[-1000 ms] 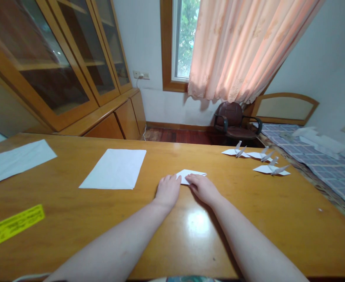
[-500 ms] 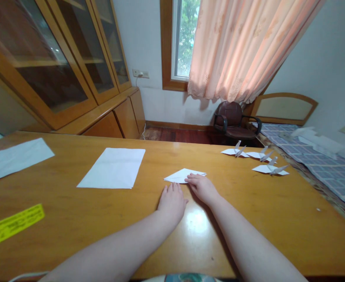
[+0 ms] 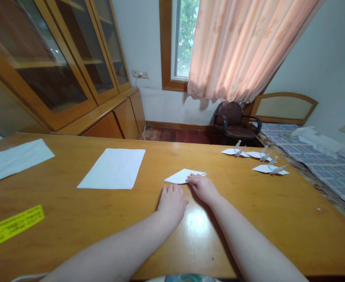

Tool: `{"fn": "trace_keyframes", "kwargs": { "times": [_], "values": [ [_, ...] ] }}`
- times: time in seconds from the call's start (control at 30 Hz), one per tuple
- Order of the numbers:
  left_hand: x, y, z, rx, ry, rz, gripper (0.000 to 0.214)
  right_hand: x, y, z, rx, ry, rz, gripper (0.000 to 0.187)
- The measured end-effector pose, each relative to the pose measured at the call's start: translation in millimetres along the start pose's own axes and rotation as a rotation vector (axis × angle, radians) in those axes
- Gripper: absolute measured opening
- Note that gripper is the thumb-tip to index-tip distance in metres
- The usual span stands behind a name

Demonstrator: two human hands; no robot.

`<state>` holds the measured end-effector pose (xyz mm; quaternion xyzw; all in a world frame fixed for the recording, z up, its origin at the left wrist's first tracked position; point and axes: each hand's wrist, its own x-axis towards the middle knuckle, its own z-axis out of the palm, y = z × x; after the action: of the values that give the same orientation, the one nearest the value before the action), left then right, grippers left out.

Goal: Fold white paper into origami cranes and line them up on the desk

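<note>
A white sheet of folded paper [image 3: 178,176], shaped like a flat kite with layered points at its right end, lies on the wooden table. My right hand [image 3: 203,188] holds its near right edge, fingers bent over the paper; the thumb is hidden beneath the hand. Just short of the paper's near edge, my left hand [image 3: 172,203] rests palm down on the table. Its fingers are slightly spread, the thumb points right, and nothing is in it.
Folded paper cranes [image 3: 270,169] stand at the right back of the table [image 3: 263,227]. White sheets [image 3: 113,168] lie left of my hands, with another paper [image 3: 16,159] at the far left. A yellow printed strip [image 3: 13,227] is nearer me. A chair [image 3: 232,119] stands beyond the table.
My left fingertips have drawn back slightly from the paper's near edge. The right hand and the paper have shifted barely at all.
</note>
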<state>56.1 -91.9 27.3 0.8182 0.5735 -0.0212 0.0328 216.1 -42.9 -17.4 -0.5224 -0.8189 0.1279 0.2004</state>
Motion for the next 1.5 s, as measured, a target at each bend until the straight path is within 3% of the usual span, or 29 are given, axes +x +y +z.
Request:
{"fn": "trace_keyframes", "kwargs": {
  "times": [0.23, 0.6, 0.9, 1.33, 1.5],
  "values": [
    [-2, 1, 4.4, 0.029, -0.086, 0.005, 0.066, 1, -5, -3, -0.035, 0.003, 0.058, 0.025],
    [-3, -1, -0.7, 0.067, 0.005, -0.052, 0.069, -1, -10, -8, -0.070, 0.020, 0.107, 0.025],
    [10, -10, -5.8, -0.059, -0.272, -0.143, 0.066, -1, -6, -8, 0.008, -0.015, 0.071, 0.024],
    [10, -14, -7.6, -0.083, -0.311, -0.130, 0.067, 0, -17, -16, -0.071, -0.066, 0.121, 0.027],
    [10, -14, -6.8, -0.084, -0.304, -0.135, 0.068, -2, -23, -19, -0.094, -0.090, 0.004, 0.031]
  ]
}}
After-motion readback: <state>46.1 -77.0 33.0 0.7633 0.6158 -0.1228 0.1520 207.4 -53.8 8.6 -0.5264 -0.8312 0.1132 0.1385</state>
